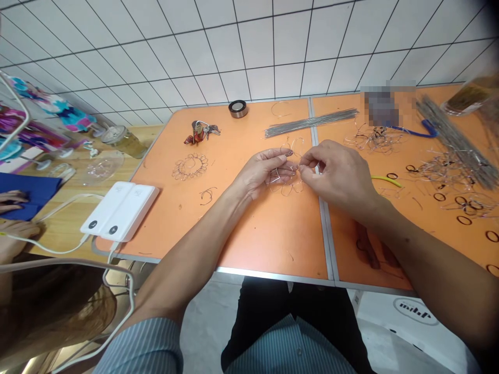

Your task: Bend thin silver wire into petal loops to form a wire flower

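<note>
A thin looped wire flower (289, 183) is held just above the orange table (253, 228) at its middle. My left hand (262, 171) grips its left side, thumb and fingers pinched over the loops. My right hand (338, 175) pinches the wire from the right, fingertips meeting the left hand's. A finished wire flower (190, 167) lies flat to the left, apart from both hands.
A bundle of straight wires (311, 123) and a tape roll (237, 108) lie at the back. Two white power banks (120, 210) with cables sit at the left edge. Wire scraps, black rings (463, 219) and yellow-handled pliers (385, 180) cover the right. Another person's hands (13, 218) are at far left.
</note>
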`<action>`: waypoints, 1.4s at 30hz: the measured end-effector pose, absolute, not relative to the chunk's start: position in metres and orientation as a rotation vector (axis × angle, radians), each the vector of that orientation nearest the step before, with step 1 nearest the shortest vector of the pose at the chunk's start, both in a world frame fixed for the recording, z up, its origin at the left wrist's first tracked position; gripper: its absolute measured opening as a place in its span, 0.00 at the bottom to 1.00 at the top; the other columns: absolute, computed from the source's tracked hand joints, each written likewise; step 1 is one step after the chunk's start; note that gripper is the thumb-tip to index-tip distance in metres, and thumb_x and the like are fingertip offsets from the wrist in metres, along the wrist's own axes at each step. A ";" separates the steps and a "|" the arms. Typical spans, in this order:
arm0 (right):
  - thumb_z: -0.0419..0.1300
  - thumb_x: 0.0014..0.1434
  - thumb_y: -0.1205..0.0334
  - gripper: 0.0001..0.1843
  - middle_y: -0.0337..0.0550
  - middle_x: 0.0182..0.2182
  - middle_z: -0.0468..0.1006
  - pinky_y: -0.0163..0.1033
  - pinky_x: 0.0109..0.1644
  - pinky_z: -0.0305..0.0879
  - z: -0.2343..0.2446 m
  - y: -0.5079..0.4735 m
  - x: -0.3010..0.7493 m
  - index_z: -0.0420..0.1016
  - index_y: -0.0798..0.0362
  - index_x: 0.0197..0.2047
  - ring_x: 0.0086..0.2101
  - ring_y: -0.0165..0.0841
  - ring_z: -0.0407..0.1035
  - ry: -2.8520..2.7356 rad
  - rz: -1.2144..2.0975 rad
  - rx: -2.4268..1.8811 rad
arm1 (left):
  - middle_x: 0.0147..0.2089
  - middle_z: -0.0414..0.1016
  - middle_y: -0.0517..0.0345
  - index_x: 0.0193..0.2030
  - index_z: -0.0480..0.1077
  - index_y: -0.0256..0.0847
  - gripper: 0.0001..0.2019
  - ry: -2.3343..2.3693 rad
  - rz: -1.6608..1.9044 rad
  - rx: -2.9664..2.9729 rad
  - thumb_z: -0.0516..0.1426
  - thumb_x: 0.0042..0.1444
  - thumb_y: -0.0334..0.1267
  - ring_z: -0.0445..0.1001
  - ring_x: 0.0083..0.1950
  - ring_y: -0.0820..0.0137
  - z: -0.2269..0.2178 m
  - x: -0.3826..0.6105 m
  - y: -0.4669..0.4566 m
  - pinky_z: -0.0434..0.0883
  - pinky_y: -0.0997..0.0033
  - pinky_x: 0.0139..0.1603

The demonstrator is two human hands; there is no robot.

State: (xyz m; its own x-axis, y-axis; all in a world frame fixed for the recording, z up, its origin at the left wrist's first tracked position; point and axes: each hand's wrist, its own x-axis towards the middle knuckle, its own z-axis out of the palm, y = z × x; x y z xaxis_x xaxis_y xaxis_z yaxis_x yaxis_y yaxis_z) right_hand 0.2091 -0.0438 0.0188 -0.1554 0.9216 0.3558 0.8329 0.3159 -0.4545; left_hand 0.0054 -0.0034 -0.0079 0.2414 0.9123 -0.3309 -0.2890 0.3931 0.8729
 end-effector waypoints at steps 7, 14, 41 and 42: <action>0.68 0.63 0.67 0.08 0.47 0.39 0.90 0.53 0.41 0.67 0.028 -0.033 0.220 0.84 0.44 0.35 0.40 0.49 0.81 -1.853 0.295 -1.474 | 0.39 0.91 0.50 0.54 0.85 0.37 0.06 0.974 0.956 0.761 0.67 0.75 0.30 0.90 0.38 0.67 -0.006 0.004 -0.003 0.86 0.68 0.49; 0.68 0.62 0.68 0.09 0.44 0.34 0.88 0.52 0.40 0.68 0.028 -0.020 0.231 0.82 0.44 0.34 0.35 0.46 0.79 -1.704 0.353 -1.486 | 0.36 0.89 0.52 0.52 0.82 0.37 0.05 0.967 0.974 0.753 0.63 0.77 0.28 0.89 0.35 0.69 -0.002 0.004 -0.004 0.84 0.70 0.44; 0.71 0.70 0.65 0.06 0.46 0.47 0.90 0.47 0.41 0.58 0.015 -0.048 0.207 0.91 0.45 0.45 0.42 0.45 0.81 -2.096 0.133 -1.555 | 0.39 0.91 0.52 0.54 0.84 0.37 0.06 0.988 0.944 0.756 0.65 0.76 0.28 0.91 0.37 0.67 -0.005 0.006 -0.005 0.85 0.69 0.46; 0.71 0.70 0.65 0.06 0.46 0.47 0.90 0.46 0.40 0.58 0.014 -0.048 0.207 0.91 0.46 0.45 0.42 0.45 0.81 -2.095 0.122 -1.567 | 0.38 0.91 0.52 0.54 0.84 0.37 0.05 0.987 0.944 0.754 0.65 0.76 0.28 0.91 0.37 0.67 -0.006 0.007 -0.005 0.85 0.69 0.45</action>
State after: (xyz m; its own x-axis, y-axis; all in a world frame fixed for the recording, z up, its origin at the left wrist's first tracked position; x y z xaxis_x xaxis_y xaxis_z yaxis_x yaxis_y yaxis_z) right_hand 0.2070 -0.0478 0.0145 -0.1987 0.9165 0.3473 0.8701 0.3281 -0.3679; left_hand 0.0065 -0.0052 -0.0059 0.2414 0.9077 -0.3433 -0.3022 0.4065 0.8622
